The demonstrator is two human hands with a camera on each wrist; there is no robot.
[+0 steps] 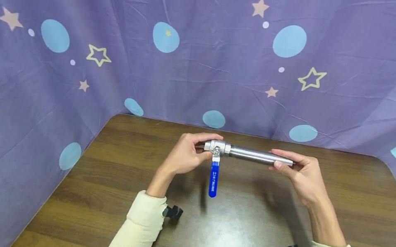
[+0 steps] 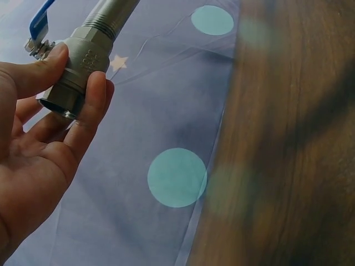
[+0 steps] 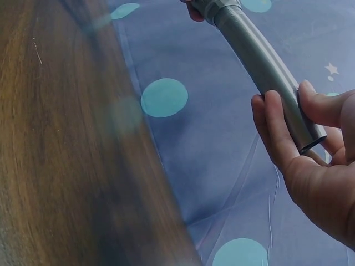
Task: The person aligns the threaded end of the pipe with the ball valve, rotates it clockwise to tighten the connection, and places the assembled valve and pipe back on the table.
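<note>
While the left hand (image 1: 189, 153) grips the ball valve (image 1: 220, 145), the right hand (image 1: 305, 177) pinches the free end of the steel pipe (image 1: 252, 154).
Any twist at the joint would probably go best with both parts coaxial and the left grip on the body, not the blue lever (image 1: 214, 180); threads (image 2: 101, 25) show there. Valve and pipe lie in line above the wooden table (image 1: 114, 162), a patterned curtain (image 1: 188, 80) beyond.

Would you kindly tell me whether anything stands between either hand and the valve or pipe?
Nothing visible does: the left hand grips the valve directly, and the right hand holds the pipe near its free end.
</note>
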